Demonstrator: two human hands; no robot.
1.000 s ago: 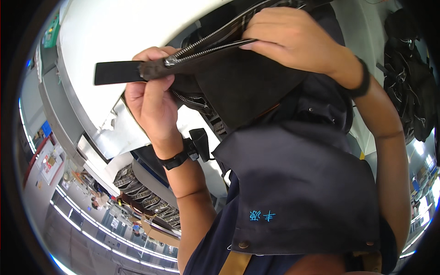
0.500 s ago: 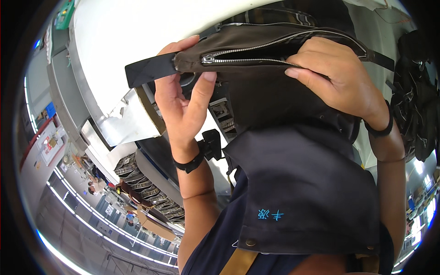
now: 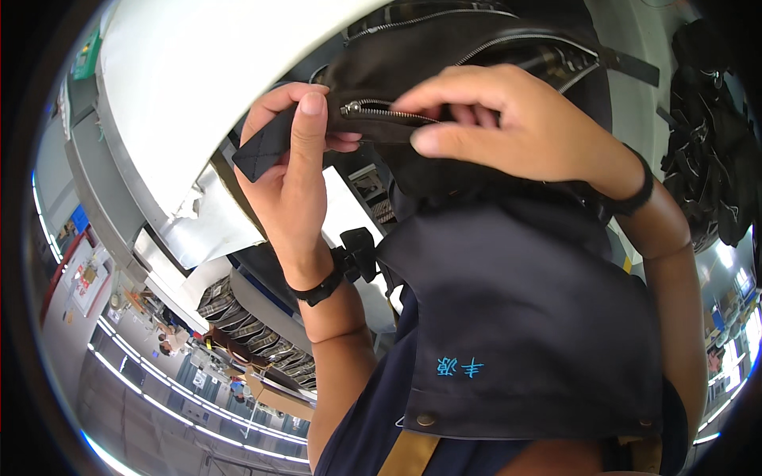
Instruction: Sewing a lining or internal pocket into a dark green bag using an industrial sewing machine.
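In the head view I am watching the left hand (image 3: 298,186) holding a black strap (image 3: 262,151) at the end of a dark brown bag (image 3: 397,67), its grip clamping that strap between thumb and fingers. The right hand (image 3: 520,119) is hovering around the bag's open zip (image 3: 389,113), thumb and fingers spreading apart, though I am not telling whether they are touching its edge. The bag is lying between the white counter (image 3: 186,71) and the wearer's dark apron (image 3: 524,293).
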